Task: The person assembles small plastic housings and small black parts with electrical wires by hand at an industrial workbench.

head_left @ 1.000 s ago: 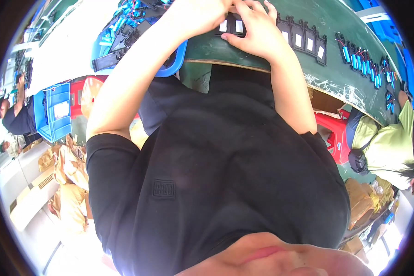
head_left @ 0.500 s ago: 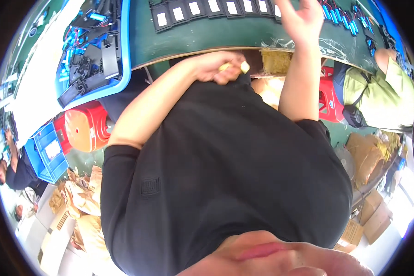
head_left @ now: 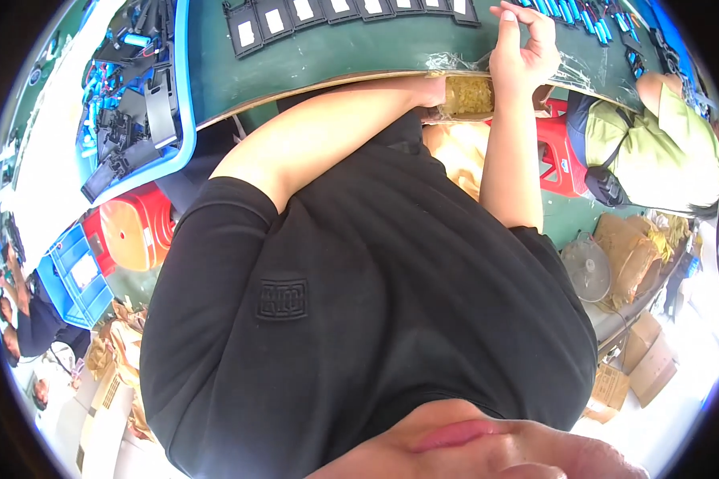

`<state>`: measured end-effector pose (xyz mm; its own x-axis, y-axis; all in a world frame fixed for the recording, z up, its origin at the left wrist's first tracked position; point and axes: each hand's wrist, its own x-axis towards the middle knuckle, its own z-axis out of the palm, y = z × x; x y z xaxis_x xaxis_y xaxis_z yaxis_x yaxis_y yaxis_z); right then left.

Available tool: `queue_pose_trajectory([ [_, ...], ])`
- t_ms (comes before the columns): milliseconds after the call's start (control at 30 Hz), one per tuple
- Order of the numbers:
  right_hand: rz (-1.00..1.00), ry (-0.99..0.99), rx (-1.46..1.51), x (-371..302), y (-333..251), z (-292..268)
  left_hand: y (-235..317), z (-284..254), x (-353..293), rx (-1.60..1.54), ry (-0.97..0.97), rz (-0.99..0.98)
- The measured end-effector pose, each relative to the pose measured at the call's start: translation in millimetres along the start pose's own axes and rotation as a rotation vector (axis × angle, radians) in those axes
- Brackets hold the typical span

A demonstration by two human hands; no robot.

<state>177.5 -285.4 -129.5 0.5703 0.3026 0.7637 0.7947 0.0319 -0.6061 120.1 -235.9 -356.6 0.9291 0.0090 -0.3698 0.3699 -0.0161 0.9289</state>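
- A blue bin (head_left: 188, 100) stands at the left end of the green table (head_left: 319, 57), with loose black plastic parts (head_left: 161, 108) and blue cylindrical cells (head_left: 136, 40) heaped inside.
- A row of flat black cases (head_left: 341, 14), each with a white patch, lies along the table, back from its front edge; neither hand clearly touches it.
- The left hand (head_left: 430, 91) is at the table's front edge, its fingers out of sight. Half a second ago it showed yellow pieces before that edge; now none can be seen in it, so I cannot tell how far its grip is open or what it has.
- Just right of that hand, an open carton (head_left: 469, 96) of yellow material sits at the table's front edge.
- The right hand (head_left: 527, 52) is over the table's front edge, near the row's right end. Its spread fingers have since curled toward the thumb; no object shows in this grip, though whether the tips meet is unclear.
- Wired blue cells (head_left: 566, 9) lie farther right on the table.
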Motion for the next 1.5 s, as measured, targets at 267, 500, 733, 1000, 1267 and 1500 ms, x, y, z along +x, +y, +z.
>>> queue_pose_trajectory([
  [267, -0.167, -0.04, -0.063, 17.9, -20.3, 57.1, 20.5, -44.6, -22.8, -0.679, -0.118, -0.239],
  [500, 0.009, -0.033, -0.177, -2.3, 8.1, 2.3, 110.1, -69.7, -180.9, 0.197, -0.3, 0.386],
  [733, 0.071, -0.105, -0.205, 5.7, -6.8, 5.9, 152.9, -171.4, -370.0, 0.129, -0.103, 0.515],
  [1000, 0.068, -0.428, 0.097, 18.0, -107.7, 116.4, 135.5, -230.6, -488.7, 0.575, 1.151, 0.856],
  [1267, -0.775, -0.957, 0.09, 94.5, -211.5, 293.3, 85.0, -237.7, -444.4, 1.154, 1.383, 0.645],
  [1500, -0.346, -1.184, -0.027, 69.1, -181.0, 374.9, 78.8, -238.0, -443.4, 1.124, 1.455, 0.775],
])
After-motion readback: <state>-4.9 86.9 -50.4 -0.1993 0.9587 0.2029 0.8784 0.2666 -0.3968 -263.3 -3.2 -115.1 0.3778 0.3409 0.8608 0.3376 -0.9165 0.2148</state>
